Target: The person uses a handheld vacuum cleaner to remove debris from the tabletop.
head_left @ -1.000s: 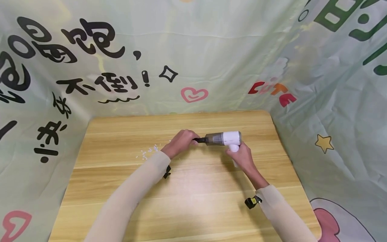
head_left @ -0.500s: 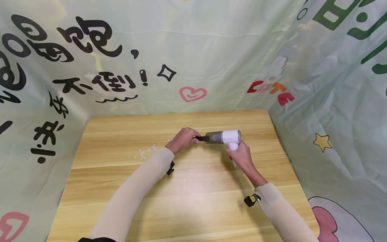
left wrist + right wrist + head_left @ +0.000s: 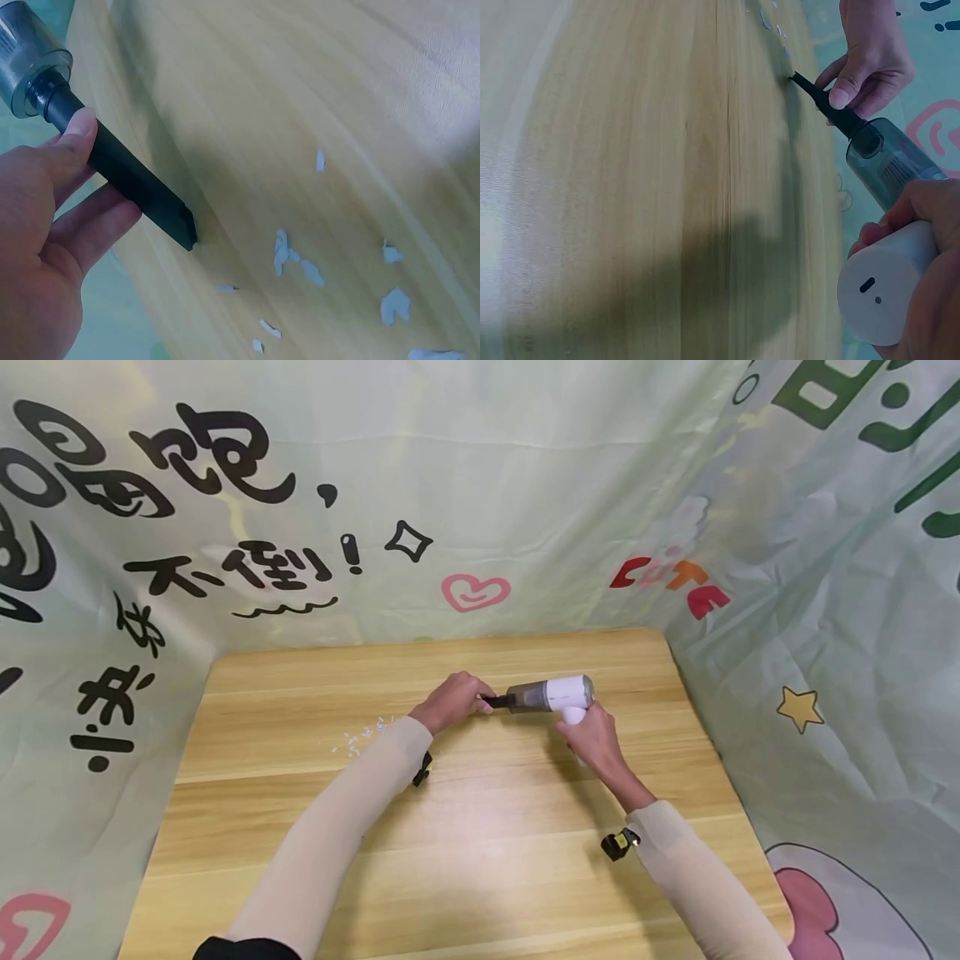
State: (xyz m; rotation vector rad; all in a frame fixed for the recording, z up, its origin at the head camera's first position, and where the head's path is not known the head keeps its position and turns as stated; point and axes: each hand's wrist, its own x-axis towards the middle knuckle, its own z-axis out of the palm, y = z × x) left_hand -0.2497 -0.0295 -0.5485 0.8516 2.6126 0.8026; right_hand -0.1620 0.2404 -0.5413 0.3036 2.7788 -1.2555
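A white handheld vacuum cleaner (image 3: pixel 566 693) with a smoky clear dust cup (image 3: pixel 892 161) is held level above the table, its front pointing left. My right hand (image 3: pixel 595 739) grips its white handle (image 3: pixel 885 289) from below. With thumb and fingers, my left hand (image 3: pixel 454 700) pinches the flat black crevice nozzle (image 3: pixel 142 180) at the front, close to where it joins the dust cup. The nozzle's slanted tip sticks out beyond the left fingers. White paper scraps (image 3: pixel 395 306) lie scattered on the table, beyond the tip in the left wrist view; my left forearm may hide some.
The wooden table (image 3: pixel 480 860) has rounded corners. A printed fabric backdrop (image 3: pixel 555 510) stands along its back and both sides. Small black cameras (image 3: pixel 617 844) hang at the cuffs of both light sleeves (image 3: pixel 337 827).
My left hand has shifted slightly away and to the right over the table. The vacuum's rear has risen a little with my right hand. Both holds are the same, and the head view has drifted slightly.
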